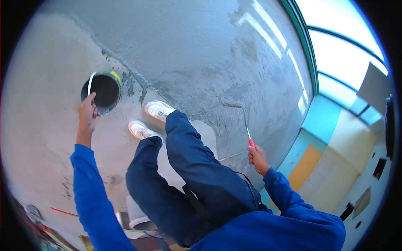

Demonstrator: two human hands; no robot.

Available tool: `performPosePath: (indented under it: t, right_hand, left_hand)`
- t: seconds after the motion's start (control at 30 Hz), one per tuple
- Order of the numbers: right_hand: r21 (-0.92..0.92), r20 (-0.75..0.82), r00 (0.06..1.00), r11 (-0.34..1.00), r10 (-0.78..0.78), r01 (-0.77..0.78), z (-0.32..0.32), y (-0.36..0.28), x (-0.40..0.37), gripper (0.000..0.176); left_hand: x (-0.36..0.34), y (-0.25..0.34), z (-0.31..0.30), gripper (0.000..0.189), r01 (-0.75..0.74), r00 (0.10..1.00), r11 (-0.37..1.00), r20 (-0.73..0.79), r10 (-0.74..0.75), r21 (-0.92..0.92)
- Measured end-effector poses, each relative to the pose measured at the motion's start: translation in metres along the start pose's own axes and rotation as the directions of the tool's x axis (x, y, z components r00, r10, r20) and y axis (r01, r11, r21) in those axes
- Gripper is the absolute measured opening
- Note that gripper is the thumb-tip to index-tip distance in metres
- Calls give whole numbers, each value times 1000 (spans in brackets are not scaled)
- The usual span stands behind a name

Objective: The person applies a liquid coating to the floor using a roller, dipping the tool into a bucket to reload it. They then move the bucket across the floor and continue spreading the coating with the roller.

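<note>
My left hand (pixel 88 112) is closed around the white handle of a dark bucket (pixel 106 94) with a yellow patch on its rim. The bucket's inside looks dark, and I cannot make out what is in it. My right hand (pixel 258 160) grips the red handle of a paint roller (pixel 231 104). The roller's head lies against the wet grey coating (pixel 188 54) on the floor. That coating is shiny and streaked, and its ragged edge runs past the bucket toward my feet.
My white shoes (pixel 158 110) stand on paler uncoated floor (pixel 50 108), close to the wet edge. A green-framed window (pixel 312 54) and coloured panels (pixel 307 165) border the right side. Behind my legs is a white bucket (pixel 136 211); assorted items lie at the lower left.
</note>
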State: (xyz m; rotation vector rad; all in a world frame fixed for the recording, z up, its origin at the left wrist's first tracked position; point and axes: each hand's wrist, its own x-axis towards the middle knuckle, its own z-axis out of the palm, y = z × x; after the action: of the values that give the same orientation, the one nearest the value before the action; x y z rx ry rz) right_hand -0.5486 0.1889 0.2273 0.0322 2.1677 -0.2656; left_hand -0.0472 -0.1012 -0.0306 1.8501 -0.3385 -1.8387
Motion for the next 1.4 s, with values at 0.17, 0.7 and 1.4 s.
performPosePath:
  t: [0.17,0.7,1.4]
  right_hand:
    - [262,-146,971,954,188,-145,-97,85,-86,22]
    - [969,242,807,-96,539,-227,-102,392,-195,25]
    - [981,61,995,-186,84,-45,-353,371,-39,22]
  left_hand:
    - [-26,6,-2,28,36,996,999,-79,-35,17]
    - [-348,64,-62,29,199,965,976,-155,-211,-91]
    - [-384,48,204,46,218,895,971,-376,-240,-100]
